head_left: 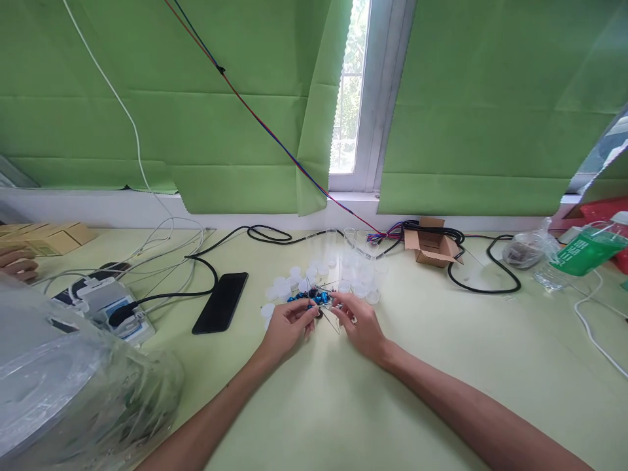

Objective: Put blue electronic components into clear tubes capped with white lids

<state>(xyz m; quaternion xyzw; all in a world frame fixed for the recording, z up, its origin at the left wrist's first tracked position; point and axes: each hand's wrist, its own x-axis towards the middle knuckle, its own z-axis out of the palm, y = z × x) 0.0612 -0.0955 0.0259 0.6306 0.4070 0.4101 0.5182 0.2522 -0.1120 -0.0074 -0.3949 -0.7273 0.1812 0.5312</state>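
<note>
My left hand [288, 322] pinches a small blue part with a thin wire leg [310, 306] between thumb and index finger. My right hand [362, 322] is a short way to the right, its thumb and fingertips drawn together; what they hold, if anything, is too small to tell. Between and just beyond the hands lies a pile of blue parts with long wire legs [322, 297], some hidden by my fingers. Round translucent plastic caps [280, 286] are scattered behind and left of the pile. Several clear plastic tubes [349, 245] stand behind my right hand.
A black phone [220, 303] lies left of my hands, near a power strip [128, 320] with cables. A plastic-wrapped roll [73, 379] fills the near left. An open cardboard box [432, 248], black cable and a bottle [583, 255] are rightward. Another person's hand [17, 263] shows far left.
</note>
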